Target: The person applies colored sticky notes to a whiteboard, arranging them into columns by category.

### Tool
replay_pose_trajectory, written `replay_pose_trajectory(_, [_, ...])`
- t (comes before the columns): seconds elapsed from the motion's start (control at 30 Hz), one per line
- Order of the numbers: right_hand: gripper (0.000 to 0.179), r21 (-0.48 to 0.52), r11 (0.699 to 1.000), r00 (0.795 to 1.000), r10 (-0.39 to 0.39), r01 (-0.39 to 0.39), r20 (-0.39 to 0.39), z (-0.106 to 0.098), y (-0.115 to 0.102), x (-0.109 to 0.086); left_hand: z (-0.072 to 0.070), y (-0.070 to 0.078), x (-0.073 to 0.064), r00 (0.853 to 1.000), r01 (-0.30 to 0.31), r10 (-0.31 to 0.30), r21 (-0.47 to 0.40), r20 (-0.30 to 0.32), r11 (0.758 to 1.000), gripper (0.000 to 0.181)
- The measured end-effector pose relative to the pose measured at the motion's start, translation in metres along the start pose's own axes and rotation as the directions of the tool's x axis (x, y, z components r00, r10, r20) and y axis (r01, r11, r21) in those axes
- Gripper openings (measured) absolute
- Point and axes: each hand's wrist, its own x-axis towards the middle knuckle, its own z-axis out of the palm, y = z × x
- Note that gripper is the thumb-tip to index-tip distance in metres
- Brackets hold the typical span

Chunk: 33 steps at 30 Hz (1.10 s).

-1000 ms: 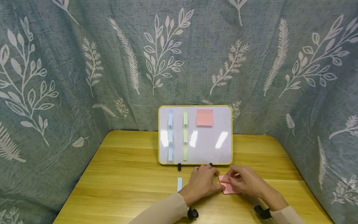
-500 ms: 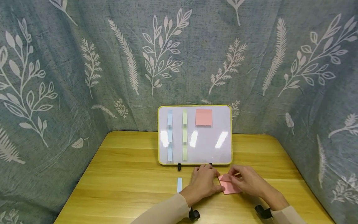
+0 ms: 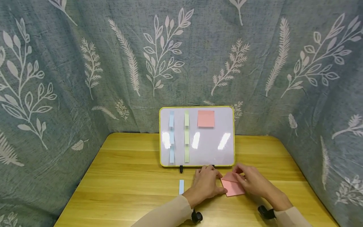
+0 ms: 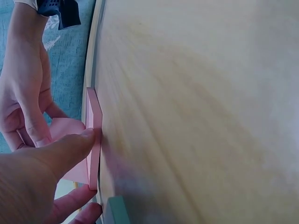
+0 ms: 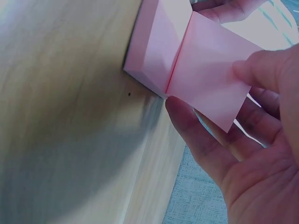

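A pink sticky note pad lies on the table in front of the whiteboard. My left hand holds it from the left, thumb at its near corner and a finger at its far corner; the left wrist view shows the thumb against the pad's edge. My right hand pinches the top sticky note between thumb and fingers. That sheet stands lifted from the pad and stays joined along one edge in the right wrist view.
Behind the hands a whiteboard stands on small black feet. It bears blue strips, green strips and one pink note. A blue strip pad lies left of my left hand. A patterned curtain surrounds the table.
My right hand has raised the top pink sheet and drawn it back further, so more of the pad below shows. The left hand has stayed in place on the pad.
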Motion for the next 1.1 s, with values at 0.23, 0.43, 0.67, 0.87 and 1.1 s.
replay_pose_trajectory(0.23, [0.014,-0.006,1.000,0.998,0.026,-0.026,-0.051,0.0006,0.0023,0.0024,-0.0034,0.0022,0.0003,1.000,0.020,-0.019,-0.010,0.020,1.000,0.056])
replay_pose_trajectory(0.43, [0.005,-0.009,0.998,0.994,0.054,-0.055,-0.100,-0.0003,0.0036,0.0052,-0.0050,0.0035,0.0020,0.999,0.033,-0.033,-0.013,0.030,0.999,0.055])
replay_pose_trajectory(0.67, [0.008,-0.031,0.998,0.978,0.046,-0.053,-0.204,-0.0019,0.0053,0.0060,-0.0069,0.0050,0.0014,0.998,0.051,-0.049,-0.031,0.040,0.998,0.051])
replay_pose_trajectory(0.87, [0.008,-0.056,0.995,0.957,0.068,-0.087,-0.282,-0.0042,0.0025,0.0074,-0.0069,0.0060,0.0016,0.997,0.068,-0.067,-0.023,0.046,0.997,0.052])
replay_pose_trajectory(1.1, [0.008,0.008,0.998,0.920,0.065,-0.067,-0.387,-0.0082,0.0008,0.0097,-0.0065,0.0067,0.0022,0.997,0.068,-0.067,-0.015,0.041,0.998,0.052])
